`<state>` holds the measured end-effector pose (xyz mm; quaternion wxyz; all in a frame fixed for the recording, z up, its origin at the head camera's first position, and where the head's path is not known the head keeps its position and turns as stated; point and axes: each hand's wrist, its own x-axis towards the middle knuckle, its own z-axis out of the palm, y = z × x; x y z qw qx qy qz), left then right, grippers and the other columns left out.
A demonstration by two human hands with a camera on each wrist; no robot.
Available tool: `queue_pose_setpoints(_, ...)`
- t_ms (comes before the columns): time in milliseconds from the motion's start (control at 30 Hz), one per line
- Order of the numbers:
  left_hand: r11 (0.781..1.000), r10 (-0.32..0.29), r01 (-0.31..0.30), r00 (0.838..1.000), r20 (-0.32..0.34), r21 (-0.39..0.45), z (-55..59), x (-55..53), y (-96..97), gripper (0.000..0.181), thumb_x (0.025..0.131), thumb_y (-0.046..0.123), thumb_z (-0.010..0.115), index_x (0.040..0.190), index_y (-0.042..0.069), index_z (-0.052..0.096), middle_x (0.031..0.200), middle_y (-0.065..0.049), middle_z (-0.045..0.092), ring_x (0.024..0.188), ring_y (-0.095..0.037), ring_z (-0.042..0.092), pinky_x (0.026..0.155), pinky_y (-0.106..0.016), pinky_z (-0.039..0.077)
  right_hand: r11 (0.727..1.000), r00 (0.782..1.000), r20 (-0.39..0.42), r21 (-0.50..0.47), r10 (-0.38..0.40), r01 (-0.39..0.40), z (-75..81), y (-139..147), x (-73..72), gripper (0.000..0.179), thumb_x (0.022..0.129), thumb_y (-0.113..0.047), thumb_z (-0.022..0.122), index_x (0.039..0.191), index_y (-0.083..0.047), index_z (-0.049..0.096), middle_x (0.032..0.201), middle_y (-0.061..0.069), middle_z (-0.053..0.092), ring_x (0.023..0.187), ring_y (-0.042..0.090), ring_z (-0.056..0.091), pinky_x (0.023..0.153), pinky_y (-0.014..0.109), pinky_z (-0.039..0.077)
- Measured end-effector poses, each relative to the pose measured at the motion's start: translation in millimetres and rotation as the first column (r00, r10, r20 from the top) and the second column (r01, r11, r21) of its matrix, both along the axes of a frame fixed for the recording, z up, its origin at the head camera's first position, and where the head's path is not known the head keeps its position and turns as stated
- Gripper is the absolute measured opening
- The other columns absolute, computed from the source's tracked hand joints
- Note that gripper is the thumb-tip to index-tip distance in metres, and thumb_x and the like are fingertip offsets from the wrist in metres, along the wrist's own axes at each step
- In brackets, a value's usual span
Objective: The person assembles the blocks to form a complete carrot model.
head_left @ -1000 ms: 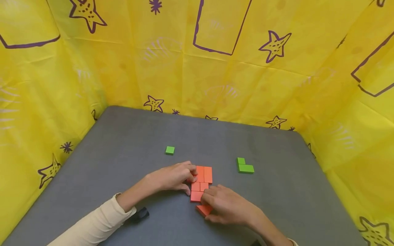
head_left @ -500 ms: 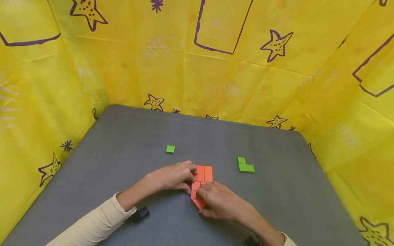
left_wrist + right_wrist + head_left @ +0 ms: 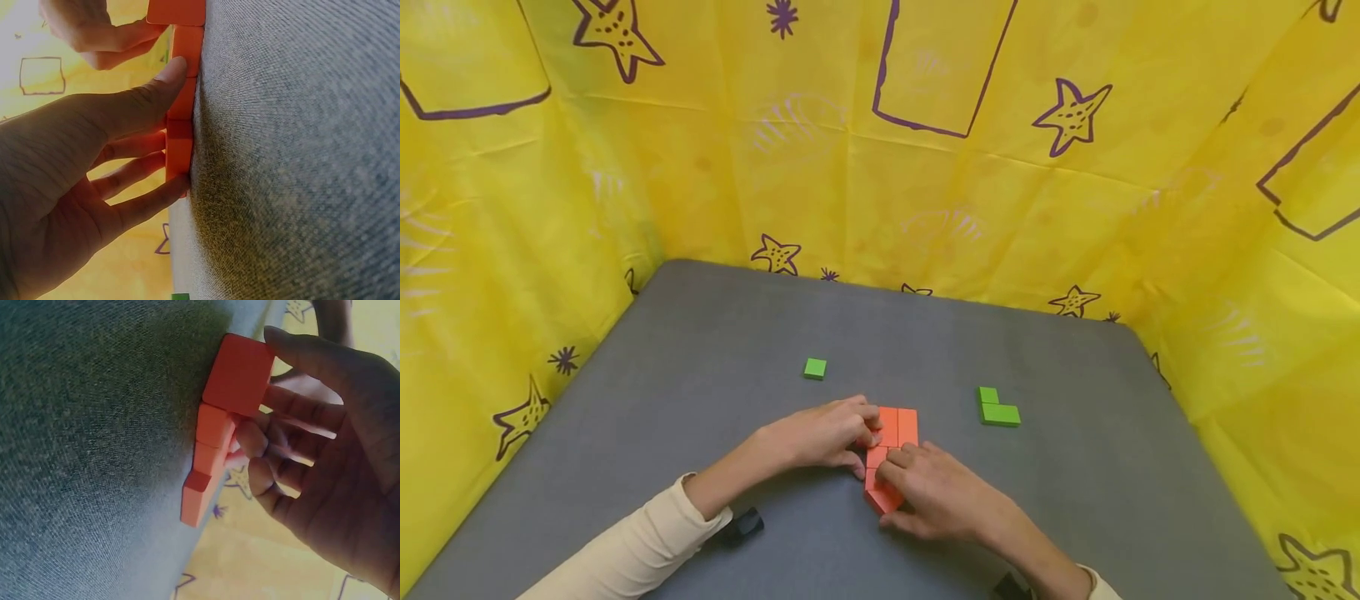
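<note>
Several red blocks (image 3: 887, 426) lie flat and touch each other on the grey table, in a shape that runs toward me. My left hand (image 3: 823, 435) holds the left end of this group, fingertips over a block and thumb against its near side. In the left wrist view, that thumb (image 3: 172, 69) touches a side face. Close by, my right hand (image 3: 942, 493) pinches a red block (image 3: 239, 375) at the group's near end. It stands taller than its neighbours in the right wrist view and touches them. My right fingers hide part of the group from above.
One green block (image 3: 815, 368) lies on the table (image 3: 722, 350) beyond my left hand. Two touching green blocks (image 3: 1000, 414) form an L shape to the right. Yellow cloth (image 3: 850, 183) with drawn starfish hangs around the table's back and sides.
My right hand has moved slightly up and left, bringing its red block against the near end of the group. The left hand has stayed in place.
</note>
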<state>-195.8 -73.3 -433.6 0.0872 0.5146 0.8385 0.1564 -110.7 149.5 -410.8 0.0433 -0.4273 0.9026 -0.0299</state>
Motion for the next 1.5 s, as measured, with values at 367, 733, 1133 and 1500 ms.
queue_pose_setpoints(367,0.999,-0.029,0.027,0.999,-0.039,-0.041,6.9,-1.7,-3.7,0.036,0.086,0.033,0.085,0.117,0.015,0.079,0.120,0.001,0.069,0.110,-0.014,0.062,0.094,-0.026,0.056,0.977,0.984,0.047,-0.117,-0.173,0.177,50.8,49,-52.2,0.034,0.095,-0.035,0.077,0.119,-0.013,0.069,0.112,0.001,0.071,0.097,0.016,0.064,0.089,0.040,0.056)
queue_pose_setpoints(733,0.993,-0.092,0.089,0.995,-0.047,-0.074,12.3,-1.8,-1.5,0.031,0.099,0.026,0.074,0.127,0.013,0.076,0.124,-0.001,0.069,0.118,-0.015,0.062,0.102,-0.025,0.054,0.888,0.765,0.456,0.161,-0.455,0.432,60.6,129,-127.9,0.048,0.087,-0.020,0.085,0.125,0.001,0.063,0.114,0.016,0.071,0.100,0.026,0.067,0.090,0.046,0.058)
queue_pose_setpoints(1133,0.995,-0.072,0.069,0.996,-0.044,-0.075,8.2,4.4,1.1,0.029,0.098,0.023,0.075,0.126,0.014,0.077,0.119,0.002,0.073,0.113,-0.010,0.068,0.095,-0.022,0.056,0.829,0.679,0.489,0.204,-0.547,0.521,19.2,161,-123.5,0.033,0.070,-0.006,0.093,0.086,-0.007,0.064,0.079,0.000,0.053,0.075,0.016,0.048,0.066,0.028,0.039)
queue_pose_setpoints(1500,0.994,-0.088,0.087,0.996,-0.025,-0.066,10.8,5.3,-0.3,0.001,0.096,0.018,0.076,0.097,0.018,0.076,0.083,0.007,0.054,0.070,-0.002,0.045,0.066,-0.014,0.039,0.908,0.729,0.605,-0.023,-0.320,0.418,35.4,168,-118.1,0.023,0.078,-0.002,0.083,0.083,-0.005,0.060,0.076,-0.001,0.056,0.068,0.011,0.052,0.061,0.024,0.043)
